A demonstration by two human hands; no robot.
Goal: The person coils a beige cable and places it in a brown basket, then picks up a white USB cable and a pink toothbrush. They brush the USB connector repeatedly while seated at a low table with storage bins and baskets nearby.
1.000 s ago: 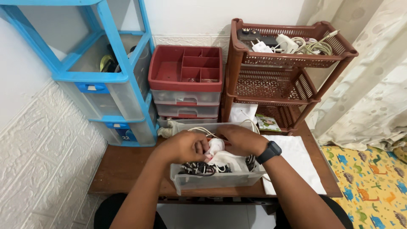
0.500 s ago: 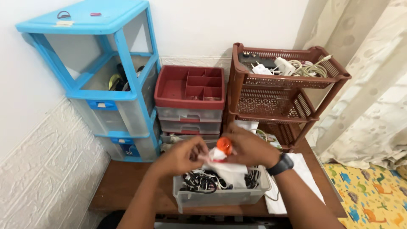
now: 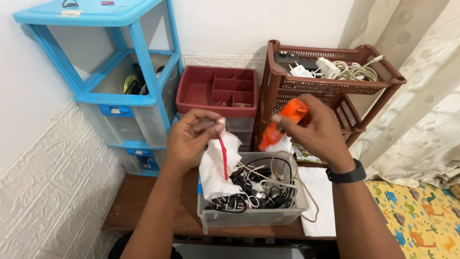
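Nearest on the wooden counter (image 3: 143,201), a clear plastic bin (image 3: 254,216) is seen, filled with tangled black and white cables (image 3: 258,184). A white cloth (image 3: 318,206) lies flat on the counter just right of the bin.

Above the bin, both hands are raised. The left hand (image 3: 191,139) is closed, thumb against fingertips, on a thin red straw (image 3: 223,156) and on the top of a white plastic bag (image 3: 218,170); the bag hangs down so that its lower end rests on the cables. The right hand (image 3: 318,129) is wrapped firmly around a small orange bottle (image 3: 282,123), held tilted with its narrow end pointing down and left, apart from the straw.

Step in hand, as judged: the bottle and straw have been freed from the bag and are held separately. A next move would call for one grip to release before anything else is handled.

Further back, a blue drawer tower (image 3: 120,86), a red compartment tray (image 3: 218,91) on clear drawers and a brown basket rack (image 3: 335,81) holding chargers are noted.
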